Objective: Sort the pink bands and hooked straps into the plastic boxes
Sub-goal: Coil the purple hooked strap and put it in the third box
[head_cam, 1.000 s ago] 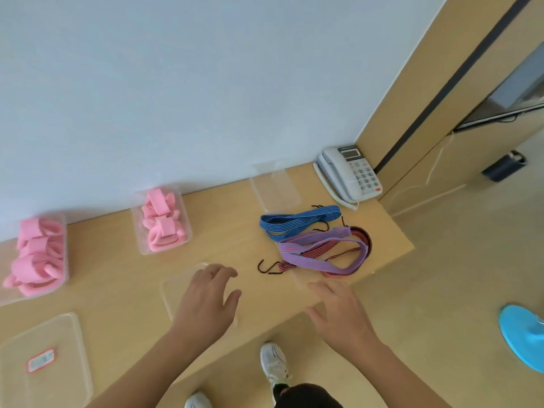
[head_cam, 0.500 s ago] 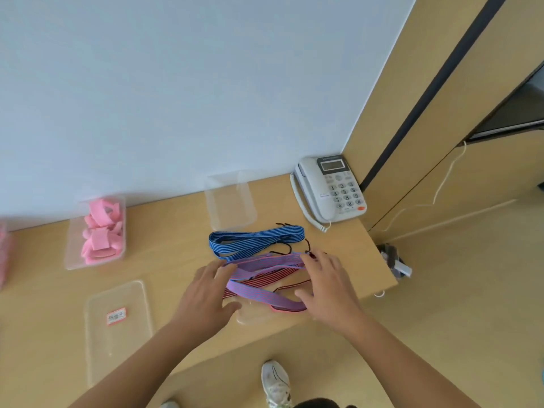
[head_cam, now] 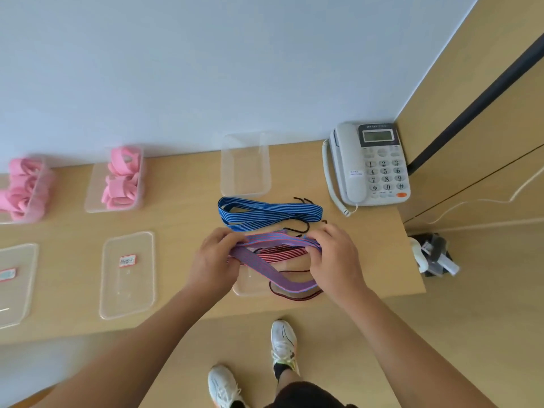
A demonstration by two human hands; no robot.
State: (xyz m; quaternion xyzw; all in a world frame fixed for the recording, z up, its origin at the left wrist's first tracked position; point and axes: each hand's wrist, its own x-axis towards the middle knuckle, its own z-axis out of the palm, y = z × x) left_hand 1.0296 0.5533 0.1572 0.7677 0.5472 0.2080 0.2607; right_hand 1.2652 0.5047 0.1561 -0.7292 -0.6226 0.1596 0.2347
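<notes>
Left hand (head_cam: 216, 260) and right hand (head_cam: 335, 257) grip a purple hooked strap (head_cam: 265, 267) near the bench's (head_cam: 182, 219) front edge.
Each hand curls its fingers round one end of the strap, which spans between them over a red strap (head_cam: 279, 253) and a clear box (head_cam: 250, 287). A blue strap (head_cam: 265, 213) lies just behind, in front of an empty box (head_cam: 245, 188) at the back edge. Pink bands (head_cam: 120, 184) fill two boxes toward the back left; a telephone (head_cam: 371, 166) sits in the back right corner.

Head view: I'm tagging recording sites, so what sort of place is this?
Probably an office or storeroom: a corded desk telephone stands on a wooden counter against a plain wall, with labelled clear lids and clear plastic boxes of pink bands.
</notes>
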